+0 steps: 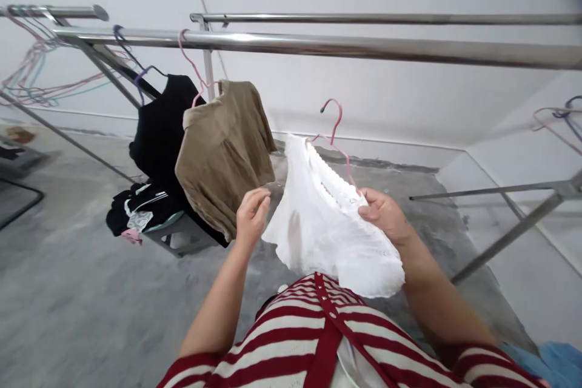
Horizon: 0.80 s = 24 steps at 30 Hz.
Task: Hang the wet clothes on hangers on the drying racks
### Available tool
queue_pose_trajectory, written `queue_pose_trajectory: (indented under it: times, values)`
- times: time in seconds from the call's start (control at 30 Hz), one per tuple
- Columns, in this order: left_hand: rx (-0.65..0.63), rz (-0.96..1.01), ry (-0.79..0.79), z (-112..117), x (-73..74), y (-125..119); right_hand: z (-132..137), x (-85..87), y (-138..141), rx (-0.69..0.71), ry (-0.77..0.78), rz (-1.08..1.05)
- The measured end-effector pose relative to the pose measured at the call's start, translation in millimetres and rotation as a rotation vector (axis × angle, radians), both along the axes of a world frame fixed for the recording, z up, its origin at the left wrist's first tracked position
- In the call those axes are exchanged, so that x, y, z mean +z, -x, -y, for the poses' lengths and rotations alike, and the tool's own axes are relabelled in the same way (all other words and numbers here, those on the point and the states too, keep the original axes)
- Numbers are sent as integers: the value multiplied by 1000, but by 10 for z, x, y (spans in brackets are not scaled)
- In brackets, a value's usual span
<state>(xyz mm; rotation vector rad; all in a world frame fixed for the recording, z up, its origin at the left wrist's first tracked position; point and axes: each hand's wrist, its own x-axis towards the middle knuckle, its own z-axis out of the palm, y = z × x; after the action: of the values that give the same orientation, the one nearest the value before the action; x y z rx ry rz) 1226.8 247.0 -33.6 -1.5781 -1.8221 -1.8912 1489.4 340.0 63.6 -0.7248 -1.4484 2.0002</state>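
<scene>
Below the rail (345, 45), a top (327, 230) is being pinched by the left hand (252, 212), its hanger (334, 127) clasped by the right hand (384, 215).

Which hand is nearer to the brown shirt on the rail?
Left. The left hand is beside the brown shirt; the right hand is beyond the white garment.

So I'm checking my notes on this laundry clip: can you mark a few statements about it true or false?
1. The left hand and right hand both hold the white garment. True.
2. A tan shirt hangs on the rail beside a black top. True.
3. The white garment hangs on the rail. False: it is held below the rail, with its hook free.
4. The white garment's hanger is blue. False: it is pink.
</scene>
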Motion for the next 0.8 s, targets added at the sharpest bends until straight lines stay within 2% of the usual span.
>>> queue_pose_trajectory:
  times: [0.2,0.33,0.43,0.57,0.67,0.8]
  values:
    - [17,212,258,510,-607,110,18,387,650,-66,-297,-81]
    - [22,310,338,704,-865,133,-87,592,1131,-78,-484,-70]
    - [13,341,355,775,-924,197,-198,661,1442,-136,-596,-24]
    - [42,370,354,833,-898,322,-279,604,1728,-199,-673,26]
    - [38,380,374,864,-909,414,-272,540,1828,-174,-686,41]
    - [-38,400,512,863,-1044,484,-182,499,1797,-101,-727,54]
